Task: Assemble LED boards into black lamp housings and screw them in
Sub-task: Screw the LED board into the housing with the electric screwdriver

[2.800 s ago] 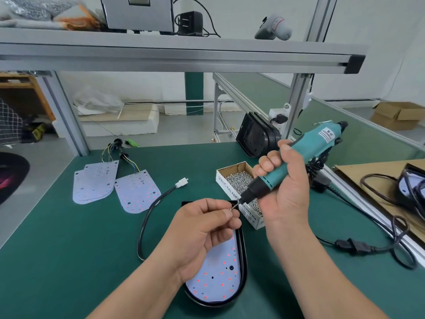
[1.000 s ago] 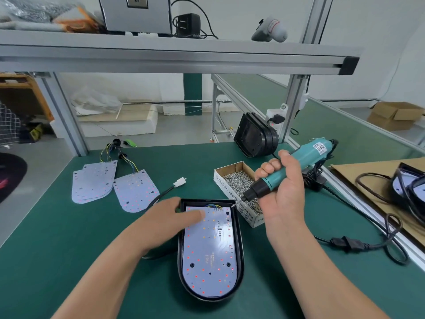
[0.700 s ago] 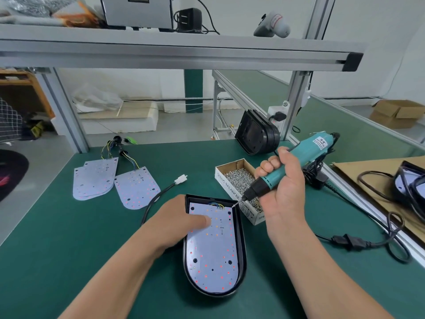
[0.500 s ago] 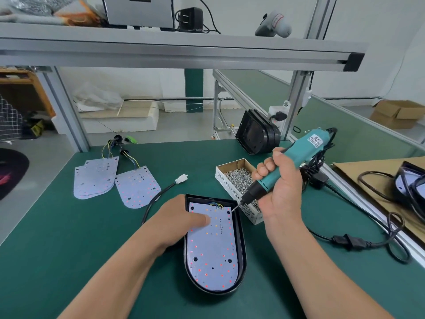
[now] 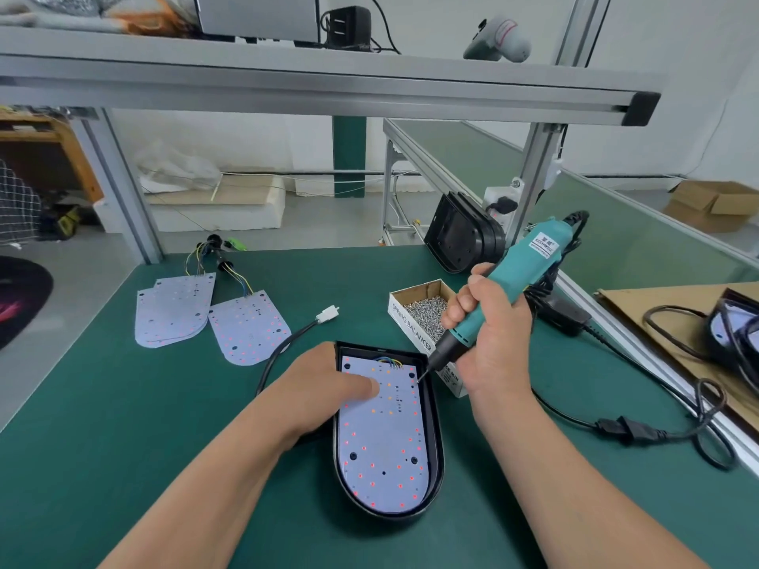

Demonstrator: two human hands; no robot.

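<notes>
LED board is sitting inside the black lamp housing right in front of you on the bench, so you're at the screw-it-in step. Your left hand lies flat, straight fingers pressing the board down, and your right hand is wrapped round the teal electric screwdriver, bit tip down at the board's far right corner. Can't tell if there's a screw on the tip, too small. Next move, I'd say, wants the driver stood squarer over that hole and the board pinned so it doesn't slide, and the other holes look unfilled to me. Count: one board in the housing, three loose boards off to the left (two overlapped, one beside), three housings in all with the spare housing standing at the back and a third housing partly in view far right, one box of screws, one screwdriver
</notes>
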